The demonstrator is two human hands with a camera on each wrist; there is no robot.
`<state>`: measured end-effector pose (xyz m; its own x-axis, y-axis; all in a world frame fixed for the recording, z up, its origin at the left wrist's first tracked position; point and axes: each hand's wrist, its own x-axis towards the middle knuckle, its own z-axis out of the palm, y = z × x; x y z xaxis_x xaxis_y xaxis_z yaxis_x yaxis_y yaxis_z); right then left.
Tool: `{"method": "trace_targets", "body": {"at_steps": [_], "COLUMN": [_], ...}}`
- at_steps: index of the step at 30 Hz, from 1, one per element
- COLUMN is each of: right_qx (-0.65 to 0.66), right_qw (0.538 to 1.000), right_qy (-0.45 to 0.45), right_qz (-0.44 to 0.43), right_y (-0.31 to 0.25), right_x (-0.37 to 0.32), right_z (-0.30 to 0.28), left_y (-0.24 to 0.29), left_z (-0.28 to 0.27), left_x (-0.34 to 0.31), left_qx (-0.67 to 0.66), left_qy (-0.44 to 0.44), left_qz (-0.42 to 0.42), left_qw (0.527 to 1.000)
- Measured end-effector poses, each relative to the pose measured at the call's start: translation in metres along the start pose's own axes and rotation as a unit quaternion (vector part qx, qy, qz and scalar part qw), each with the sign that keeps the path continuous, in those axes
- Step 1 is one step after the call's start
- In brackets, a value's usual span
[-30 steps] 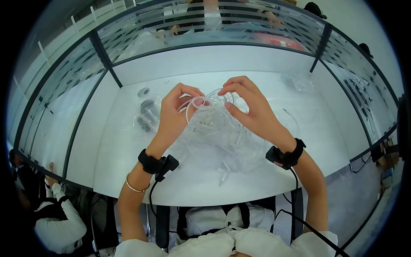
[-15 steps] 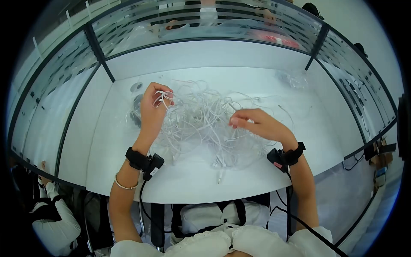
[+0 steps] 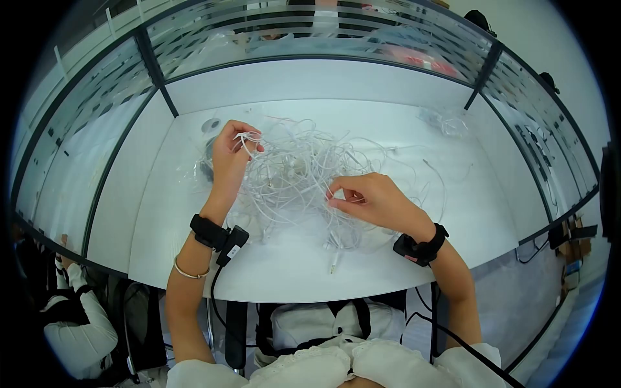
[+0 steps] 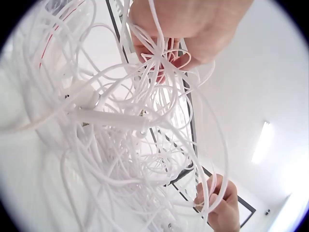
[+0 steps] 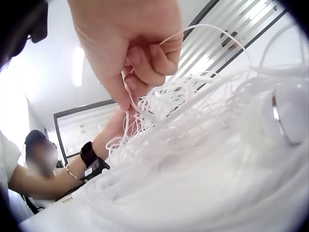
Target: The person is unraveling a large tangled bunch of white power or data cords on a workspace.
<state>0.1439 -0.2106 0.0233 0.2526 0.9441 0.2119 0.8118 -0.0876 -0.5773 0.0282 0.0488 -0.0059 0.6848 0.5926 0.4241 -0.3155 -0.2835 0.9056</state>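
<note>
A large tangle of white earphone cables [image 3: 294,169] lies in the middle of the white table. At its far left edge my left hand [image 3: 229,155] holds a gathered bunch of the cables, with strands fanning out below the fingers in the left wrist view. My right hand [image 3: 381,199] pinches a thin white cable [image 5: 127,121] between thumb and fingertips at the tangle's right side; the other fingers curl in. A white earbud [image 5: 289,113] with a silver ring shows close up in the right wrist view. One plug [image 3: 333,265] sticks out toward the table's front edge.
Low white walls with striped glass panels [image 3: 310,45] enclose the table. Clear plastic packaging [image 3: 446,121] lies at the back right, and more plastic [image 3: 197,171] is behind my left hand. A person in white sleeves [image 3: 81,336] sits at the left.
My left hand has drawn back to the left with its bunch of cables. My right hand came off the cables near the left hand, moved down, and now pinches one at the tangle's right.
</note>
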Motion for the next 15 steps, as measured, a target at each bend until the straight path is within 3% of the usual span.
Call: {"method": "trace_targets", "body": {"at_steps": [1,4,5,7,9,15], "right_qx": [0.002,0.177,0.163,0.209,0.230,0.218], "right_qw": [1.000,0.980,0.973,0.931,0.906,0.885], "right_qy": [-0.006,0.088,0.155,0.300,0.355,0.410], "right_qz": [-0.001,0.019,0.055,-0.005,0.007,-0.019], "right_y": [0.001,0.011,0.016,0.021,0.024,0.018], "right_x": [0.000,-0.002,-0.005,-0.005,-0.009,-0.014], "right_z": [-0.002,-0.013,-0.021,-0.035,-0.047,-0.056], "left_y": [0.002,0.005,0.006,0.005,0.008,0.043], "left_z": [0.001,0.004,0.006,0.008,0.013,0.030], "left_x": [-0.001,-0.001,-0.002,-0.002,-0.004,-0.026], "left_qx": [-0.005,-0.007,0.001,0.014,0.050,0.175], "left_qy": [-0.002,-0.011,-0.012,-0.037,-0.061,-0.133], "left_qz": [-0.001,0.011,0.014,0.031,0.054,0.123], "left_qw": [1.000,1.000,1.000,0.999,0.995,0.968]}}
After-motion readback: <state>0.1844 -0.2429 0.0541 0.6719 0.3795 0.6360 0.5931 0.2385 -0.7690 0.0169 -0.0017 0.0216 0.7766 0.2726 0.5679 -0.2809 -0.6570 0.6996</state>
